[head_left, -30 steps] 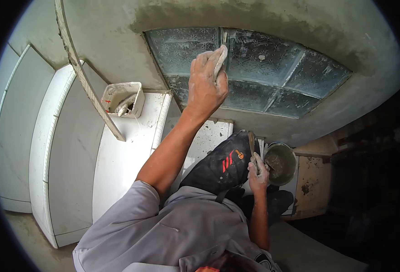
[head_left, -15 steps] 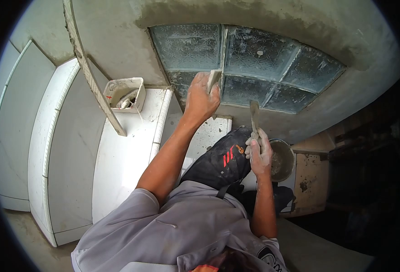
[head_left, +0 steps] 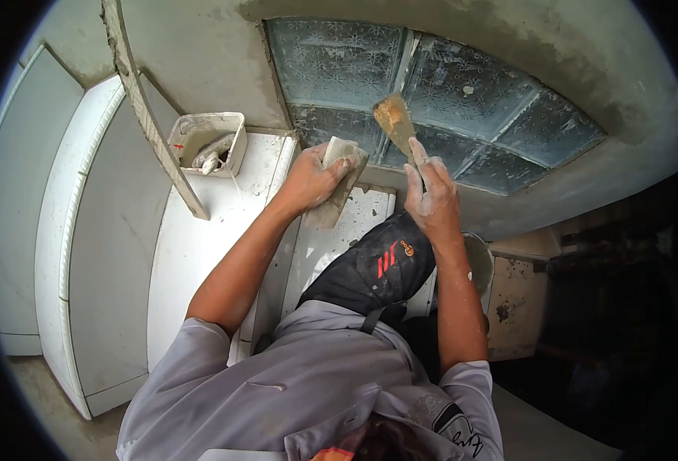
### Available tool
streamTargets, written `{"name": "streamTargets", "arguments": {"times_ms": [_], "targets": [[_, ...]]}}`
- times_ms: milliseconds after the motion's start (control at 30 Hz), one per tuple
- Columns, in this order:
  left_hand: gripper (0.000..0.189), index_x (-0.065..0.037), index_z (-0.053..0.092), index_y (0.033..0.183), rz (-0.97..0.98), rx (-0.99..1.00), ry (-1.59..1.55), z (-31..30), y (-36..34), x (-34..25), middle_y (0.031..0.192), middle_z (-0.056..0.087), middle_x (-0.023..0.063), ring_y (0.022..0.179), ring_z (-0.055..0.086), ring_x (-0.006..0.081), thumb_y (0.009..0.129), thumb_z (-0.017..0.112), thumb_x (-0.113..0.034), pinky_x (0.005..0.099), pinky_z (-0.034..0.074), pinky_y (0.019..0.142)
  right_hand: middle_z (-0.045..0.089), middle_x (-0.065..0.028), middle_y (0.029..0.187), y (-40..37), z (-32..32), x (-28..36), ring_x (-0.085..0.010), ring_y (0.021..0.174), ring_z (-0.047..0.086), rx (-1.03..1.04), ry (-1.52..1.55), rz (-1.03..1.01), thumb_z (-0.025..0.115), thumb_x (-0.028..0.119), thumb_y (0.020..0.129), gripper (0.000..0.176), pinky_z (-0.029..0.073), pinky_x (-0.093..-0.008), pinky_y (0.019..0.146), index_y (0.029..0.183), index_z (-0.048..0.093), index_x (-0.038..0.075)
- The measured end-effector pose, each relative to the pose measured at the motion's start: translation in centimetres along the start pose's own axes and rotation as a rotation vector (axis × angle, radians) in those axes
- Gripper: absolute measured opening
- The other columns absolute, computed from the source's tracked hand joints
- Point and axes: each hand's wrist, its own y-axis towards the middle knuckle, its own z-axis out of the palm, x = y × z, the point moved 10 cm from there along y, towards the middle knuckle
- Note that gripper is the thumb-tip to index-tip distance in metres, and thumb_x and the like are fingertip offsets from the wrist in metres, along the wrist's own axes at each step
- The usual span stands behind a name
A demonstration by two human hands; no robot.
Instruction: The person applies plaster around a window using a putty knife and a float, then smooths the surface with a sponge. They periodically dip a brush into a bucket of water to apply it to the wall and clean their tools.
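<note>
My left hand (head_left: 309, 181) is closed on a flat, pale rectangular spreader (head_left: 332, 204) smeared with grey, held above the tiled step by my knee. My right hand (head_left: 436, 201) grips a putty knife (head_left: 393, 121), its blade pointing up and carrying brownish residue. Behind the knife is the patterned glass block window (head_left: 450, 88), with whitish smears on its panes and joints. The handle of the knife is mostly hidden by my fingers. The two tools are apart from each other.
A square plastic tub (head_left: 237, 151) with a dirty cloth-like bundle inside stands on the white tiled step (head_left: 193, 265) to the left. A wooden batten (head_left: 141, 104) leans there. Partly behind my right forearm is a round bucket (head_left: 479, 257); a stained board (head_left: 517, 307) lies beyond it.
My left hand has moved down and left, turning the spreader's flat face into view. My right hand has risen, bringing the putty knife up in front of the glass, its blade now broadside.
</note>
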Motion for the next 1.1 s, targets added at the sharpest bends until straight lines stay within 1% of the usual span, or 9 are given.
{"name": "streamTargets", "arguments": {"times_ms": [233, 400, 500, 667, 833, 867, 933, 1000, 1100], "targets": [[0.039, 0.000, 0.070, 0.111, -0.152, 0.199, 0.204, 2.9, 0.3, 5.1, 0.096, 0.073, 0.0086, 0.086, 0.065, 0.0145, 0.097, 0.066, -0.037, 0.0328, 0.052, 0.082, 0.069, -0.0249, 0.104, 4.7, -4.8, 4.0, -0.0433, 0.096, 0.067, 0.255, -0.054, 0.102, 0.062, 0.017, 0.094, 0.034, 0.052, -0.0462, 0.084, 0.126, 0.066, 0.004], [0.038, 0.000, 0.071, 0.109, -0.137, 0.241, 0.186, 4.5, 0.7, 8.3, 0.094, 0.073, 0.0102, 0.086, 0.066, 0.0159, 0.096, 0.067, -0.036, 0.0339, 0.052, 0.080, 0.070, -0.0246, 0.090, 12.7, -8.0, 10.1, -0.0429, 0.086, 0.068, 0.380, -0.520, -0.250, 0.063, 0.015, 0.088, 0.028, 0.053, -0.0456, 0.083, 0.109, 0.073, 0.000], [0.037, 0.000, 0.071, 0.106, -0.120, 0.275, 0.205, 4.8, 0.2, 7.7, 0.092, 0.073, 0.0114, 0.084, 0.066, 0.0166, 0.095, 0.067, -0.035, 0.0346, 0.052, 0.079, 0.072, -0.0211, 0.095, 15.4, -7.3, 13.0, -0.0385, 0.094, 0.066, 0.582, -0.648, -0.157, 0.065, 0.020, 0.087, 0.028, 0.052, -0.0424, 0.086, 0.107, 0.073, 0.003], [0.037, 0.000, 0.072, 0.103, -0.041, 0.294, 0.177, 5.6, 0.8, 7.6, 0.089, 0.073, 0.0119, 0.080, 0.066, 0.0176, 0.095, 0.067, -0.035, 0.0353, 0.052, 0.076, 0.072, -0.0201, 0.084, 15.7, -3.6, 13.4, -0.0385, 0.077, 0.068, 0.860, -0.862, -0.033, 0.065, 0.019, 0.079, 0.022, 0.054, -0.0447, 0.071, 0.091, 0.075, 0.003], [0.038, 0.001, 0.072, 0.104, -0.132, 0.351, 0.220, 5.6, 0.7, 7.6, 0.088, 0.072, 0.0117, 0.081, 0.065, 0.0166, 0.094, 0.068, -0.035, 0.0335, 0.052, 0.077, 0.071, -0.0213, 0.096, 15.9, -3.5, 12.1, -0.0391, 0.095, 0.065, 0.690, -0.738, -0.265, 0.066, 0.016, 0.087, 0.028, 0.051, -0.0435, 0.088, 0.110, 0.074, 0.003], [0.038, 0.001, 0.071, 0.105, -0.124, 0.331, 0.198, 5.4, 0.9, 7.4, 0.089, 0.072, 0.0113, 0.082, 0.065, 0.0164, 0.094, 0.068, -0.035, 0.0332, 0.052, 0.078, 0.071, -0.0219, 0.097, 15.2, -1.7, 10.4, -0.0399, 0.092, 0.066, 0.815, -0.809, -0.125, 0.067, 0.015, 0.085, 0.028, 0.052, -0.0448, 0.084, 0.108, 0.074, 0.002], [0.038, 0.001, 0.071, 0.108, -0.095, 0.288, 0.143, 5.3, 1.3, 7.5, 0.091, 0.072, 0.0106, 0.084, 0.064, 0.0160, 0.094, 0.069, -0.035, 0.0325, 0.051, 0.080, 0.071, -0.0230, 0.100, 13.2, -3.1, 10.2, -0.0411, 0.089, 0.067, 0.660, -0.770, -0.174, 0.067, 0.015, 0.085, 0.029, 0.053, -0.0436, 0.081, 0.110, 0.073, 0.000], [0.053, 0.002, 0.067, 0.116, -0.143, 0.285, 0.046, 5.3, 1.2, 8.1, 0.103, 0.071, 0.0119, 0.093, 0.064, 0.0185, 0.098, 0.061, -0.047, 0.0336, 0.050, 0.086, 0.070, -0.0239, 0.088, 10.6, -5.2, 9.1, -0.0434, 0.085, 0.067, 0.502, -0.362, -0.080, 0.064, 0.016, 0.088, 0.026, 0.052, -0.0466, 0.077, 0.108, 0.074, 0.003], [0.070, 0.006, 0.062, 0.123, -0.219, 0.275, -0.064, 5.5, 1.0, 7.9, 0.115, 0.068, 0.0151, 0.106, 0.062, 0.0229, 0.098, 0.055, -0.059, 0.0356, 0.047, 0.095, 0.070, -0.0207, 0.095, 3.4, -4.2, 4.8, -0.0416, 0.090, 0.066, 0.326, -0.080, 0.105, 0.065, 0.016, 0.090, 0.030, 0.052, -0.0440, 0.081, 0.117, 0.070, 0.003]]}}
